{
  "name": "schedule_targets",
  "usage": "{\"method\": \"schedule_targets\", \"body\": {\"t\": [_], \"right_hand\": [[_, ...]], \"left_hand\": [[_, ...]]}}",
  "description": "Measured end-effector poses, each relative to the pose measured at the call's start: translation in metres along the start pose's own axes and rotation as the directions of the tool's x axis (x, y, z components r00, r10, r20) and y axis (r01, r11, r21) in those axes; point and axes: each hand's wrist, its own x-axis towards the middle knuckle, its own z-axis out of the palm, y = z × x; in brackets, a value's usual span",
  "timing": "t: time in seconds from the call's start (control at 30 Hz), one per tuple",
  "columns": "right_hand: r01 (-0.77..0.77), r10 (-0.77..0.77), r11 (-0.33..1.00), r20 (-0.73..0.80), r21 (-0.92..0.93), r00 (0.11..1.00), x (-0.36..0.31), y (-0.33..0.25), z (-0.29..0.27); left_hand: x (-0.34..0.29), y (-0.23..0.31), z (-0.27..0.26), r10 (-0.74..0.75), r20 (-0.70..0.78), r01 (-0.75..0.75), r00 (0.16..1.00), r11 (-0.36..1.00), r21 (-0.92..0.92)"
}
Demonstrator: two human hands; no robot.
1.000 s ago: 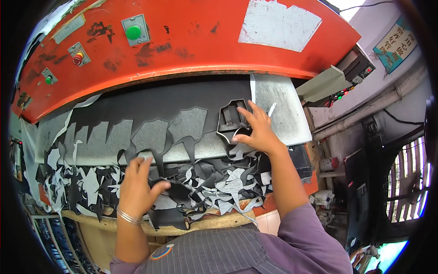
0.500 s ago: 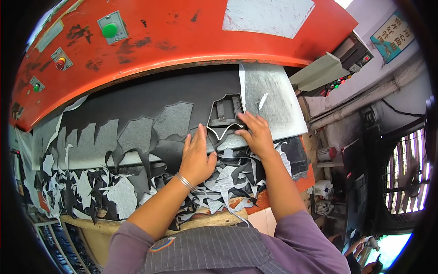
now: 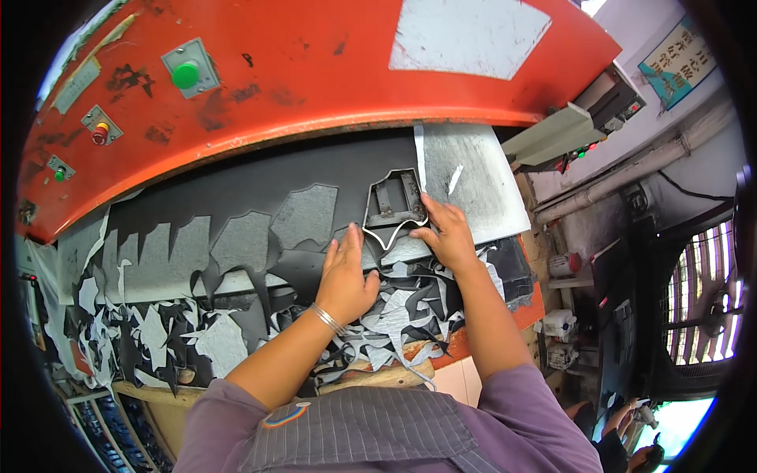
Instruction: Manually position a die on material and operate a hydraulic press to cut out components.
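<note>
A metal cutting die (image 3: pixel 386 214) with a pointed lower edge stands on a black sheet material (image 3: pixel 315 162) near the sheet's right edge. My right hand (image 3: pixel 451 238) grips the die's lower right corner, its fingers along the right side and its thumb at the lower edge. Just left of the die, my left hand (image 3: pixel 344 276) lies with fingers stretched out, close to the die's lower left corner; whether it touches the metal cannot be made out. A row of cut-out gaps in the sheet runs leftward, baring the grey-white cutting board (image 3: pixel 485 177) beneath.
An orange press head (image 3: pixel 315 71) with green buttons (image 3: pixel 185 76) and a red knob (image 3: pixel 100 132) spans above the board. Black and grey scraps (image 3: pixel 225 343) pile along the near edge by a wooden rail (image 3: pixel 378 380). A control box (image 3: pixel 611 98) stands at right, and a fan (image 3: pixel 710 303) farther right.
The whole scene sits slightly lower in the view. Both hands and the die keep nearly the same places on the sheet.
</note>
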Motion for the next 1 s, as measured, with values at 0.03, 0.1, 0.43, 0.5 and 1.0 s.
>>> {"method": "schedule_targets", "body": {"t": [0.03,0.1,0.43,0.5,1.0], "right_hand": [[0.018,-0.018,1.0,-0.012,-0.003,1.0,0.002,-0.001,-0.002],[-0.009,0.008,1.0,0.026,0.017,1.0,0.008,-0.006,-0.007],[0.151,-0.13,0.957,-0.101,0.247,0.986,0.05,-0.191,-0.013],[0.275,-0.201,0.901,-0.236,0.337,0.951,0.079,-0.24,-0.013],[0.25,-0.308,0.948,0.378,0.195,0.873,-0.024,-0.289,-0.008]], "left_hand": [[-0.002,0.001,-0.008,0.01,-0.018,-0.01,1.0,1.0,0.006],[-0.007,0.0,-0.028,-0.054,0.018,0.053,0.998,0.998,0.042],[-0.132,-0.189,-0.331,-0.272,-0.895,0.137,0.354,0.961,-0.238],[-0.125,-0.186,-0.372,-0.383,-0.902,0.251,0.2,0.91,-0.331],[-0.27,-0.065,-0.305,-0.182,-0.707,0.22,0.684,0.975,-0.038]]}}
